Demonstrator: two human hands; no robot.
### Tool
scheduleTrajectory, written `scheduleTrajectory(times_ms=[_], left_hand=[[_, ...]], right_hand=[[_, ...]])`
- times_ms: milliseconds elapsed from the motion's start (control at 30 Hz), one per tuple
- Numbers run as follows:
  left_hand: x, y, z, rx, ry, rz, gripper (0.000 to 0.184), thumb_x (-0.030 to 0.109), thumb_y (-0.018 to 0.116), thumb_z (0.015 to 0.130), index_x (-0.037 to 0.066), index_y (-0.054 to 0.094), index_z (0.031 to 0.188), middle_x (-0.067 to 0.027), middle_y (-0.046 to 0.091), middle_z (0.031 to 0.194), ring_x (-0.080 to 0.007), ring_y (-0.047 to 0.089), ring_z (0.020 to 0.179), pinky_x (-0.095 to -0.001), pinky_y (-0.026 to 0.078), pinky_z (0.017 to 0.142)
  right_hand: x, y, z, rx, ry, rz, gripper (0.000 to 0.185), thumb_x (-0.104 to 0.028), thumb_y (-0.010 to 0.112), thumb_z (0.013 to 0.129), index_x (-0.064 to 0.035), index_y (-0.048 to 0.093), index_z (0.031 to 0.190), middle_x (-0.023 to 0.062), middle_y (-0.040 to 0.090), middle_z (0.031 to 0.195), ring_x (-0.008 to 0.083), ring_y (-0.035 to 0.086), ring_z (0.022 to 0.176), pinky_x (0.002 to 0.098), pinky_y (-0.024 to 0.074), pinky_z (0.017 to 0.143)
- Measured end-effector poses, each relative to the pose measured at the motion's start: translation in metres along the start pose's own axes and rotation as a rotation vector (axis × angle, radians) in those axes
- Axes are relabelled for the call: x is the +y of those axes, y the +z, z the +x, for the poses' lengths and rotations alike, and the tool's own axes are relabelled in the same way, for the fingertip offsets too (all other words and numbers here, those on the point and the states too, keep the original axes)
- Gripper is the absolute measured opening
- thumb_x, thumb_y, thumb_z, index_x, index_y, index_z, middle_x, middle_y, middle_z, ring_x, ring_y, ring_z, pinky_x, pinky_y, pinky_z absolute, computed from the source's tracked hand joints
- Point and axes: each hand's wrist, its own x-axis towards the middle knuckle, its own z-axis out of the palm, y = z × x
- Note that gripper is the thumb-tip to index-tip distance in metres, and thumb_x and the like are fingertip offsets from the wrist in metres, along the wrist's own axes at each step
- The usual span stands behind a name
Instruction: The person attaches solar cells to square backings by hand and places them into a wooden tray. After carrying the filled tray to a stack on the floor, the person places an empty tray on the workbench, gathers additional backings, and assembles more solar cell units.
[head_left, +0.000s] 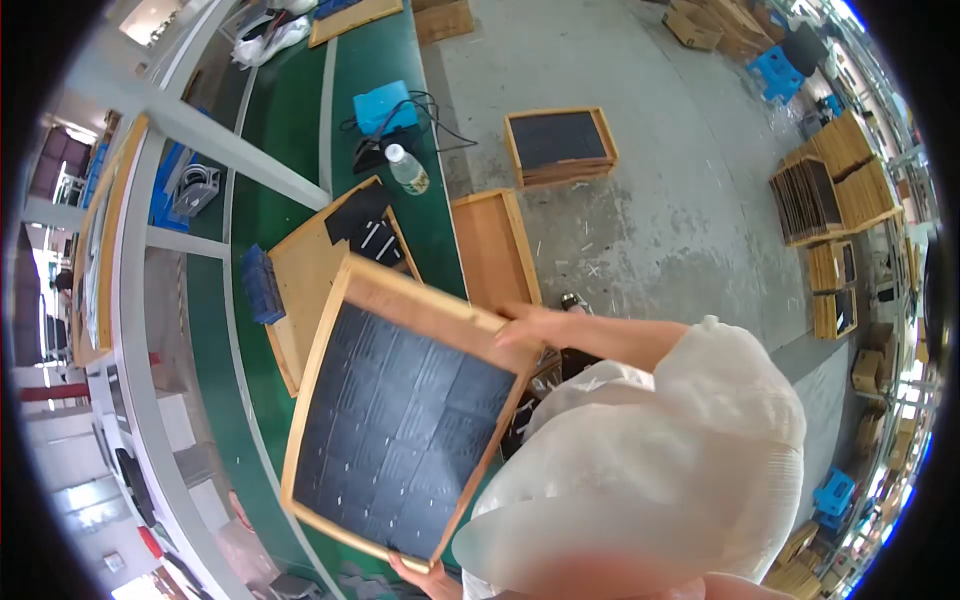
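Note:
A shallow wooden-framed tray point(330, 345) is held tilted over the green workbench, its inside covered with rows of flat black pieces point(405, 430) marked with small white spots. My right hand point(530, 328) grips the tray's upper right corner, its fingers over the rim. At the bottom edge, my left hand point(422, 575) is closed on the frame, partly cut by the picture's lower border. Behind the held tray, another wooden tray point(300, 265) lies on the bench with loose black sheets point(358, 215) and white strips on it.
The green workbench point(285, 125) carries a clear bottle point(408, 170), a blue device point(383, 107) with black cables and a blue plastic bin point(261, 284). A grey metal frame point(230, 145) crosses it. Stacked framed trays point(560, 145) stand on the floor; piled cardboard point(840, 180) sits farther right.

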Motion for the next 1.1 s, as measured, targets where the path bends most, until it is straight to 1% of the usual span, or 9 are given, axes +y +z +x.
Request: scheduleTrajectory(times_ms=[67, 133, 233, 300, 367, 433, 800, 933, 1100], left_hand=[[0.017, 0.063, -0.008, -0.037, 0.03, 0.095, 0.093, 0.061, 0.07, 0.077, 0.007, 0.039, 0.147, -0.0171, 0.043, 0.146, -0.0418, 0.044, 0.132, -0.0547, 0.04, 0.108], [0.032, 0.135, -0.019, -0.063, 0.056, 0.184, 0.088, 0.057, 0.071, 0.078, 0.003, 0.043, 0.142, -0.019, 0.048, 0.14, -0.0423, 0.049, 0.127, -0.0543, 0.043, 0.105], [0.034, 0.22, -0.026, -0.132, 0.082, 0.312, 0.081, 0.05, 0.071, 0.079, -0.003, 0.048, 0.136, -0.022, 0.056, 0.132, -0.043, 0.056, 0.12, -0.0537, 0.049, 0.099], [0.02, 0.235, 0.018, -0.388, 0.171, 0.465, 0.077, 0.045, 0.073, 0.078, 0.001, 0.048, 0.137, -0.0184, 0.057, 0.132, -0.0413, 0.057, 0.119, -0.0531, 0.048, 0.101], [-0.001, 0.252, 0.03, -0.533, 0.079, 0.476, 0.075, 0.041, 0.074, 0.077, 0.005, 0.049, 0.137, -0.0153, 0.059, 0.131, -0.0392, 0.058, 0.118, -0.0525, 0.048, 0.101], [-0.014, 0.331, -0.023, -0.567, -0.189, 0.351, 0.072, 0.04, 0.074, 0.077, 0.007, 0.05, 0.137, -0.0125, 0.06, 0.13, -0.0368, 0.059, 0.118, -0.0518, 0.048, 0.1], [-0.149, 0.515, -0.119, -0.7, -0.318, 0.67, 0.066, 0.042, 0.069, 0.081, 0.009, 0.052, 0.135, -0.012, 0.062, 0.125, -0.0333, 0.061, 0.113, -0.0527, 0.05, 0.097], [-0.175, 0.559, -0.128, -0.715, -0.336, 0.716, 0.067, 0.044, 0.069, 0.081, 0.009, 0.052, 0.135, -0.0125, 0.062, 0.126, -0.0343, 0.06, 0.115, -0.0546, 0.049, 0.097], [-0.179, 0.609, -0.137, -0.81, -0.444, 0.751, 0.06, 0.039, 0.067, 0.086, 0.007, 0.051, 0.134, -0.0117, 0.064, 0.122, -0.0306, 0.064, 0.111, -0.0492, 0.052, 0.094]], right_hand=[[-0.015, -0.027, -0.049, 0.138, 0.026, 0.158, 0.085, -0.031, 0.079, 0.072, -0.0019, 0.043, 0.143, 0.0133, 0.055, 0.133, 0.0231, 0.051, 0.124, 0.0351, 0.0386, 0.106], [-0.001, -0.056, -0.085, 0.23, -0.036, 0.266, 0.084, -0.038, 0.077, 0.072, -0.0027, 0.046, 0.141, 0.0153, 0.053, 0.133, 0.0261, 0.048, 0.127, 0.0386, 0.0361, 0.107], [0.006, -0.09, -0.14, 0.352, -0.076, 0.416, 0.081, -0.033, 0.074, 0.072, -0.0041, 0.045, 0.142, 0.0124, 0.054, 0.132, 0.0237, 0.05, 0.123, 0.0374, 0.0374, 0.105], [0.016, -0.112, -0.173, 0.467, -0.075, 0.472, 0.08, -0.032, 0.073, 0.072, -0.0043, 0.045, 0.142, 0.0119, 0.055, 0.132, 0.023, 0.05, 0.123, 0.0368, 0.0379, 0.105], [0.042, -0.137, -0.198, 0.529, -0.115, 0.507, 0.08, -0.032, 0.072, 0.071, -0.0046, 0.045, 0.142, 0.0118, 0.055, 0.131, 0.0232, 0.051, 0.123, 0.037, 0.0385, 0.105], [0.065, -0.172, -0.223, 0.57, -0.151, 0.548, 0.081, -0.032, 0.071, 0.07, -0.0048, 0.045, 0.142, 0.0119, 0.056, 0.13, 0.0234, 0.052, 0.123, 0.0372, 0.0395, 0.104], [0.128, -0.312, -0.361, 0.82, -0.169, 0.737, 0.083, -0.033, 0.074, 0.068, -0.0042, 0.045, 0.141, 0.0118, 0.057, 0.129, 0.0246, 0.054, 0.121, 0.0391, 0.0423, 0.102], [0.146, -0.326, -0.384, 0.927, -0.175, 0.759, 0.083, -0.033, 0.074, 0.069, -0.0054, 0.046, 0.141, 0.0109, 0.056, 0.13, 0.0248, 0.051, 0.125, 0.0401, 0.0394, 0.104], [0.148, -0.32, -0.396, 0.979, -0.207, 0.826, 0.082, -0.033, 0.074, 0.069, -0.0062, 0.046, 0.141, 0.0107, 0.056, 0.131, 0.0249, 0.05, 0.126, 0.0401, 0.0378, 0.105]])
